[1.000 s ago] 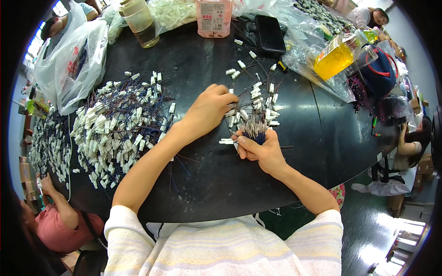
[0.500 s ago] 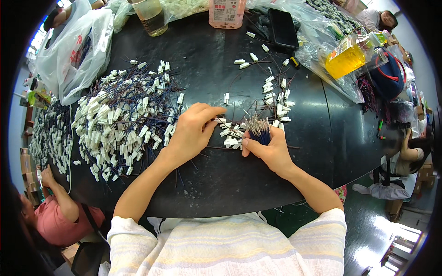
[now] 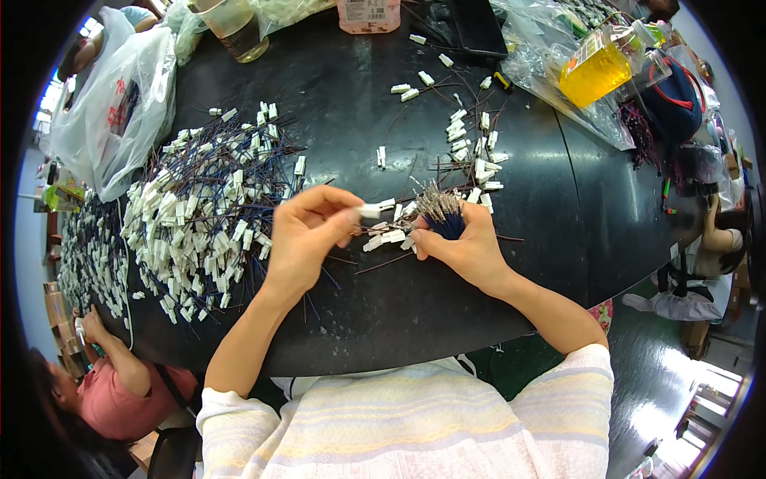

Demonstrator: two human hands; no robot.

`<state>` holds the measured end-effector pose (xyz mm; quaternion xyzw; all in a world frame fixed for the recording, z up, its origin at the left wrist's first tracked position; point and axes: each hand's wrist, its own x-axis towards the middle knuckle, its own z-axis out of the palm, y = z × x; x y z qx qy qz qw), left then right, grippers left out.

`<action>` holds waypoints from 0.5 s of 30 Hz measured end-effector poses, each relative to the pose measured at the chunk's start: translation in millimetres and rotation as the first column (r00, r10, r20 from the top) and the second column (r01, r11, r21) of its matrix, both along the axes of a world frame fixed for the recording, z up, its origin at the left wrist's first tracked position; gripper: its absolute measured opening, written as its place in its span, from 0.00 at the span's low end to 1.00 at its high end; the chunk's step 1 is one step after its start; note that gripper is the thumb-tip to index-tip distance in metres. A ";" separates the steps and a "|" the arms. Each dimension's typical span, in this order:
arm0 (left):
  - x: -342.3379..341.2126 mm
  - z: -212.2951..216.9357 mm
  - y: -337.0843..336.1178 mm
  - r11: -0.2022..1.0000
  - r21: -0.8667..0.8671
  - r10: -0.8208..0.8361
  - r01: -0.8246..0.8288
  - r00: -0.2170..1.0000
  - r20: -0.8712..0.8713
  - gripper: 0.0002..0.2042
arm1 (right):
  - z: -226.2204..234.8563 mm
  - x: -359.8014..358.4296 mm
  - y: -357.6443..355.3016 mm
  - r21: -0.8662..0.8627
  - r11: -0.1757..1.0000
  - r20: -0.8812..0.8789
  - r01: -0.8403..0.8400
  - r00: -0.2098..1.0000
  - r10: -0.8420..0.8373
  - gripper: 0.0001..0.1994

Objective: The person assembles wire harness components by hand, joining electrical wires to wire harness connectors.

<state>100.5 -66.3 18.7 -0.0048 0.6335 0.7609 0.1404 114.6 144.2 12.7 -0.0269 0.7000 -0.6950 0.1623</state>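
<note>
My left hand (image 3: 313, 229) pinches a small white plastic connector (image 3: 368, 211) between thumb and fingertips, slightly blurred. A short gap to the right, my right hand (image 3: 471, 249) is closed round an upright bundle of dark blue wires (image 3: 444, 227), whose bare metal ends fan out at the top. Between and just beyond the hands lie loose white connectors (image 3: 392, 237) with dark wires. A further line of white connectors (image 3: 457, 133) runs away behind the bundle. Left of my left hand spreads a large heap of white connectors on dark wires (image 3: 191, 207).
The black table (image 3: 359, 319) has a curved near edge. At the back stand a cup of liquid (image 3: 231, 32), a pink container (image 3: 369, 14) and a black phone (image 3: 479, 28). A yellow bottle (image 3: 594, 76) lies to the right. A co-worker in pink (image 3: 128, 399) sits at left.
My left hand has drawn back a little to the left with a white connector in its fingertips. The right hand still holds the wire bundle. The whole view has shifted slightly.
</note>
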 end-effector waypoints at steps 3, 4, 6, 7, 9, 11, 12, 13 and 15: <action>-5.4 10.6 -1.1 0.946 -0.181 0.196 -0.268 0.921 -0.337 0.04 | -1.2 1.0 1.7 -0.010 1.000 -0.006 -0.001 1.000 0.001 0.06; -3.3 10.4 -1.6 0.960 -0.121 0.203 -0.252 0.925 -0.321 0.04 | -1.7 1.2 2.0 -0.007 1.000 -0.015 -0.003 1.000 0.003 0.06; 5.8 5.9 1.6 0.982 -0.062 0.159 -0.177 0.960 -0.230 0.05 | -1.6 1.5 1.3 -0.042 0.999 -0.020 0.015 1.000 -0.016 0.06; 10.0 2.7 4.0 0.994 0.005 0.112 -0.112 0.984 -0.137 0.05 | -1.5 2.1 0.7 -0.074 0.997 -0.023 0.028 0.999 -0.030 0.06; 13.0 -3.6 6.7 0.994 0.073 0.083 -0.077 0.994 -0.070 0.04 | -0.6 2.3 0.8 -0.072 0.997 -0.011 0.029 0.999 -0.030 0.07; 14.7 -7.7 8.0 0.998 0.066 0.025 -0.025 1.000 -0.006 0.05 | -1.6 2.8 1.9 -0.069 0.997 0.002 0.033 0.999 -0.033 0.07; 14.3 -7.1 8.5 0.998 0.052 0.021 -0.021 1.000 0.004 0.05 | -1.7 1.7 1.6 -0.039 0.999 -0.005 0.034 0.999 -0.034 0.07; 14.7 -6.2 9.5 0.998 0.053 0.017 -0.017 1.000 0.005 0.05 | -1.7 1.1 1.2 -0.009 0.999 -0.011 0.035 0.999 -0.035 0.07; 16.3 -4.4 11.7 0.998 0.053 0.016 -0.015 1.000 -0.014 0.05 | 0.7 0.7 0.8 0.003 0.999 0.007 0.041 0.999 -0.041 0.07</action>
